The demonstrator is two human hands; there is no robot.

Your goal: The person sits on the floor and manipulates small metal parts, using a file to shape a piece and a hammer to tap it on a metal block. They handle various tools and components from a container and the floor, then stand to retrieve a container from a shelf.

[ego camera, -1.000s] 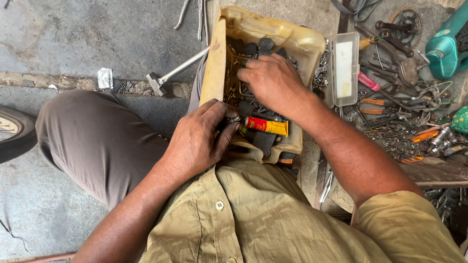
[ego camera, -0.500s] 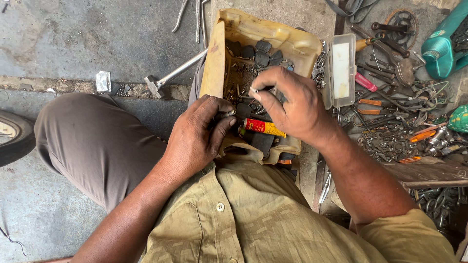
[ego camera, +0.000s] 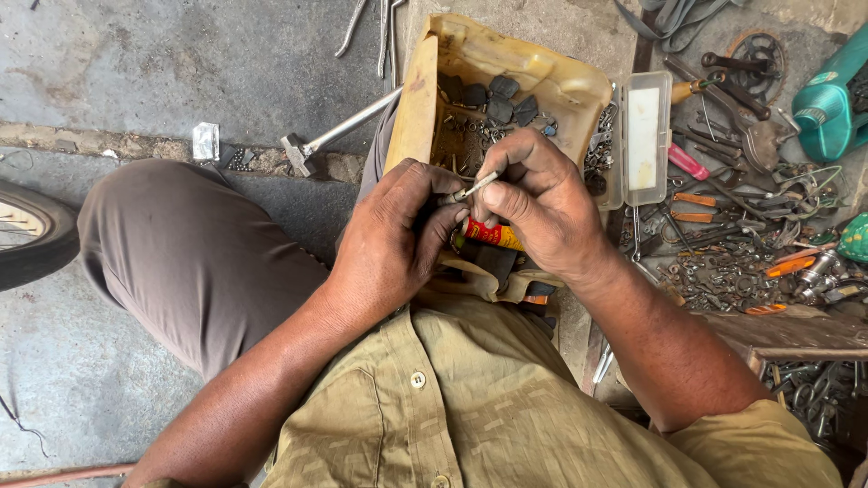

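My right hand has left the tub, now pinching a small pin at centre frame against my closed left hand.

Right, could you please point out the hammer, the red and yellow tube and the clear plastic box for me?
hammer (ego camera: 295,152), head view, on its metal head.
red and yellow tube (ego camera: 493,235), head view, on its visible middle.
clear plastic box (ego camera: 644,137), head view, on its lid.

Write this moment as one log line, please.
left hand: closed around something small, hidden | right hand: pinching thin metal rod | below: yellow parts tub, red-yellow tube
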